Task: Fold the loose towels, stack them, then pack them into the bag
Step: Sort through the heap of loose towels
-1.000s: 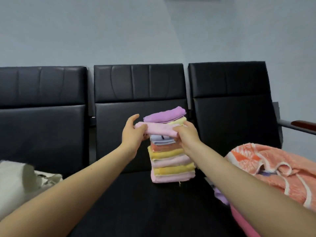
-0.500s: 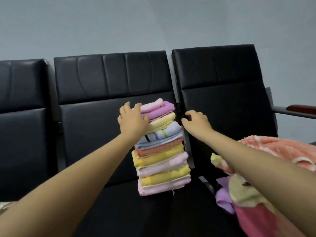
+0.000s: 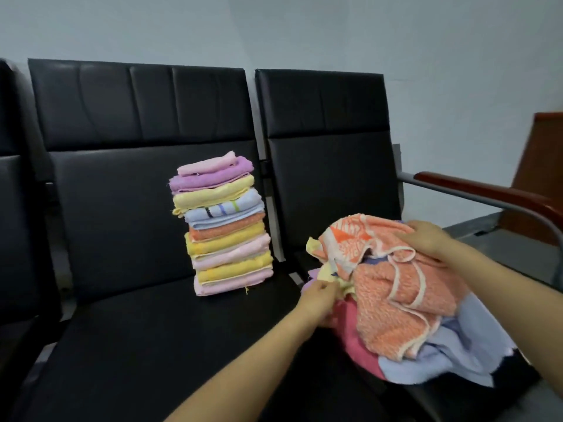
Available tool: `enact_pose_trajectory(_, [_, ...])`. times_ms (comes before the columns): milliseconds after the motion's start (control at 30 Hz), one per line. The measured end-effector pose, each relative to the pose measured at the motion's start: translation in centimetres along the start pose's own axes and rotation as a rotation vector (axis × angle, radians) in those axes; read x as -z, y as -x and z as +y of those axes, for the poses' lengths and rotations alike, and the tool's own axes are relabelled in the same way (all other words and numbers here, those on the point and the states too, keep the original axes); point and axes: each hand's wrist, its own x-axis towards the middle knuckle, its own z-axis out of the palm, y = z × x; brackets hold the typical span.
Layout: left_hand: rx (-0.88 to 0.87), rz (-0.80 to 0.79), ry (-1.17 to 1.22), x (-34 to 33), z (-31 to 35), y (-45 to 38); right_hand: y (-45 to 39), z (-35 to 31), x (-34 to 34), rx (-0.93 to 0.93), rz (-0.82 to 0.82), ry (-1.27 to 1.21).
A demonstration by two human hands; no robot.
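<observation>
picking the next towel out of the loose heap

the stack of folded towels [image 3: 227, 226] stands on the middle black seat [image 3: 128, 315], leaning slightly to the left at the top. the heap of loose towels [image 3: 396, 296] lies on the seat to the right, near the armrest [image 3: 487, 193]. no bag is in view.

the left hand [image 3: 318, 298] is at the heap's left edge, fingers curled on a pale yellow towel [image 3: 327, 274] there. the right hand [image 3: 426, 239] lies on top of the orange patterned towel [image 3: 393, 281], fingers bent over its far fold; whether it grips or only presses i cannot tell.

the step looks like drawing one towel free. best to hold the heap down with the right hand while the left pulls the yellow one out sideways, slowly, so the orange one is not dragged off the seat. then fold it to match the stack's footprint and set it down squarely, since the stack is tall and could topple.
</observation>
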Motion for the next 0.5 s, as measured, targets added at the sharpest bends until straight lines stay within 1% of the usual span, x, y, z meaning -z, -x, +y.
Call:
enact_pose_trajectory(33, [0.034, -0.042, 0.061, -0.9, -0.5, 0.1, 0.0, 0.3, 0.2, 0.008, 0.044, -0.075])
enact_pose_trajectory(67, [0.045, -0.055, 0.112, -1.7, -1.0, -0.1, -0.1, 0.4, 0.6, 0.001, 0.064, -0.226])
enact_pose_trajectory(100, [0.048, -0.054, 0.165, -2.3, -1.0, 0.0, -0.1, 0.3, 1.3, -0.014, 0.049, -0.393])
enact_pose_trajectory(133, [0.039, -0.035, 0.223, -2.6, -0.7, 0.0, 0.0, -0.2, 2.3, -0.027, 0.021, -0.562])
enact_pose_trajectory(200, [0.058, 0.064, 0.371, -2.6, 0.4, 0.1, -0.5, -1.6, 5.1, -0.033, -0.028, -0.859])
enact_pose_trajectory(267, [0.056, 0.138, 0.451, -2.0, 1.4, -0.1, -1.3, -2.8, 8.1, 0.005, -0.046, -0.998])
enact_pose_trajectory(300, [0.047, 0.142, 0.427, -1.6, 2.2, 0.2, -1.5, -3.7, 9.6, 0.053, -0.047, -1.049])
enact_pose_trajectory(333, [0.019, 0.146, 0.42, -1.2, 2.9, 0.6, -1.5, -4.6, 10.9, 0.092, -0.084, -1.137])
enact_pose_trajectory(367, [0.018, 0.144, 0.408, -0.8, 3.7, 1.0, 0.3, -6.3, 12.3, 0.132, -0.063, -1.159])
enact_pose_trajectory(467, [0.014, 0.141, 0.349, 0.6, 5.5, 2.9, 4.2, -10.6, 15.5, 0.299, -0.044, -1.486])
enact_pose_trajectory(500, [0.002, 0.148, 0.338, 1.1, 6.0, 3.5, 5.2, -12.0, 16.1, 0.314, -0.022, -1.563])
